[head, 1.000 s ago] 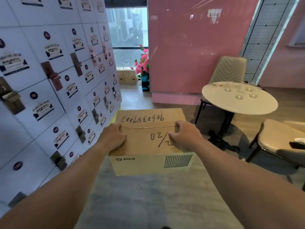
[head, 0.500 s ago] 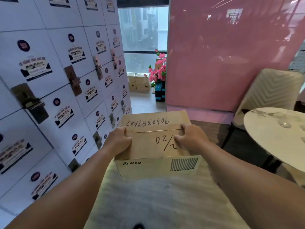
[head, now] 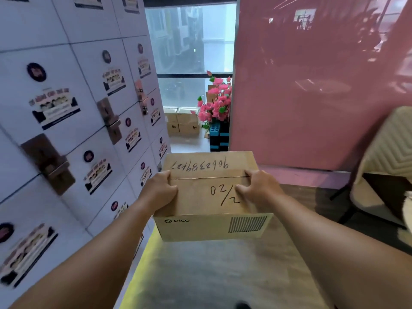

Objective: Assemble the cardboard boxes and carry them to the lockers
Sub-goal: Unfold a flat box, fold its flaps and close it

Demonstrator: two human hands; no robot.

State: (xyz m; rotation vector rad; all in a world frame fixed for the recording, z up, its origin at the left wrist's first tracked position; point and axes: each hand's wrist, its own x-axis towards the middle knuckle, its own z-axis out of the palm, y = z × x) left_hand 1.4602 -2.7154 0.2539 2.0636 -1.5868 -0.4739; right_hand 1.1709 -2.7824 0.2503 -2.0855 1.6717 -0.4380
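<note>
Carrying a closed cardboard box (head: 207, 192) out in front at arm's length, above a grey floor (head: 211, 275). Left hand (head: 159, 191) curled over the box's left top edge, thumb on the lid; right hand (head: 256, 189) gripping the right top edge the same way. Flaps meeting along a centre seam, handwritten digits and "02/2" on top, PICO logo and barcode on the near side. White lockers (head: 73, 130) just beside on the left. Pink wall (head: 312, 85) to the right, pink flowers (head: 214, 103) and stacked boxes (head: 182, 124) ahead by a window (head: 191, 52).
</note>
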